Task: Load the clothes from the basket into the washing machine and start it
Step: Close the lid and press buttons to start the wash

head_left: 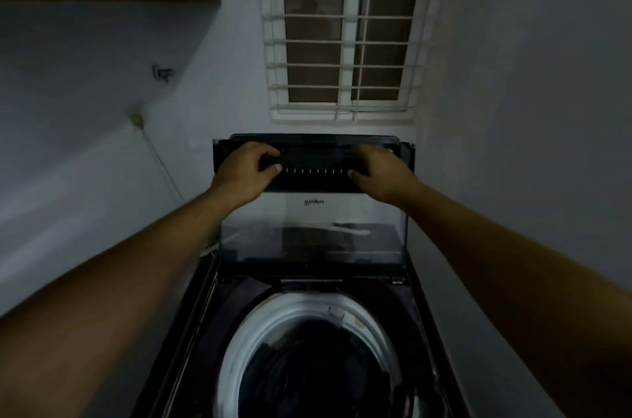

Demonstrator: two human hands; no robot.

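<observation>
— Both hands, where are they?

— Up on the raised lid [314, 239] of a top-loading washing machine [421, 301]. Left hand [244, 171] and right hand [381, 174] each grip the lid's dark top band, one near each end, fingers curled over it and thumbs in front.

— And the laundry?

— Dark clothes [318, 366] lie low inside the drum, below its pale ring [307, 303]. No basket is in view. Loading looks done, so I judge this step to be shutting the lid.

— How should that be done well?

— Draw the lid forward and down with an even pull on both sides, so it does not twist. The lid seems to fold across its middle, where the dark band meets the clear glass, so keep the fingers away from that seam. Nothing seems to drape over the ring, though the room is dim; a glance before it shuts would help. Lower it gently and let go only once it lies flat.

— Then starting?

— I cannot see the controls from here. A barred window [345, 27] is behind the machine.
</observation>
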